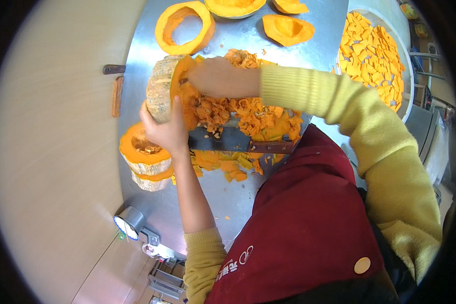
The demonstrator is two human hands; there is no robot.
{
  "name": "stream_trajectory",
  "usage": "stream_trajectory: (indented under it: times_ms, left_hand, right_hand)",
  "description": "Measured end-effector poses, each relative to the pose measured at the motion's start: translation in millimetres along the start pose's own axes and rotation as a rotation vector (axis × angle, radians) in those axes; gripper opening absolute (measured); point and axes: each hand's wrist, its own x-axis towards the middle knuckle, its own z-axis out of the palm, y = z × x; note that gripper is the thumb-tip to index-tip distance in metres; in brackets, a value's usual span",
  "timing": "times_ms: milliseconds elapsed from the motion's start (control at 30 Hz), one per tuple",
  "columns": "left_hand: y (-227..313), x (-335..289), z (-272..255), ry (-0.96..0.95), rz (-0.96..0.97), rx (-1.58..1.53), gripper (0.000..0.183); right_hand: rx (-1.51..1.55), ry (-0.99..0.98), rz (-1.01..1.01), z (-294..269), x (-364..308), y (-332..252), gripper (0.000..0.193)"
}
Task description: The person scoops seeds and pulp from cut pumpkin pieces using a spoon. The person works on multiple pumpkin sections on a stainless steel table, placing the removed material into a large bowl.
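Note:
A thick pumpkin piece (159,83) with ribbed, pale tan skin stands on edge, its orange cut side facing right. My left hand (167,129) grips its lower side, with the thumb over the cut rim. At the pumpkin's hollow, my right hand (215,76) reaches in from the right; it is blurred and its fingers are hidden. Stringy pumpkin pulp (213,112) with seeds lies in heaps just below and right of that hand. A cleaver (220,139) with a dark blade and wooden handle lies flat in front of the pulp.
On the metal table (223,197) lie a hollowed pumpkin ring (201,44), a cut wedge (289,30), stacked pumpkin pieces (146,157) and peel scraps (230,164). Two wooden-handled tools (117,96) rest at the left edge. Chopped pumpkin (372,55) fills a white tub at right.

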Motion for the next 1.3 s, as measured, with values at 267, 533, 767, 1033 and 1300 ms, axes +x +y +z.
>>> stream_trajectory:
  times_ms: [267,533,767,1033,1300]
  left_hand:
    - [6.6,0.2,5.9,0.082,0.127,0.128,0.045]
    - [13.7,1.4,11.9,0.069,0.084,0.043,0.047]
    - [8.6,2.4,9.2,0.054,0.112,0.089,0.046]
    - [9.8,1.9,10.8,0.075,0.045,0.031,0.046]
    - [3.7,-10.3,4.4,0.139,0.075,0.069,0.043]
  right_hand:
    - [0.181,-0.185,0.261,44.3,-6.7,-25.0,0.015]
    - [0.38,-0.554,0.196,30.6,-14.2,-18.2,0.021]
    - [0.247,-0.173,0.093,19.3,15.6,-6.2,0.019]
    - [0.113,-0.398,0.272,30.9,18.2,-30.1,0.02]
    - [0.556,-0.577,0.094,17.4,-1.5,-23.5,0.022]
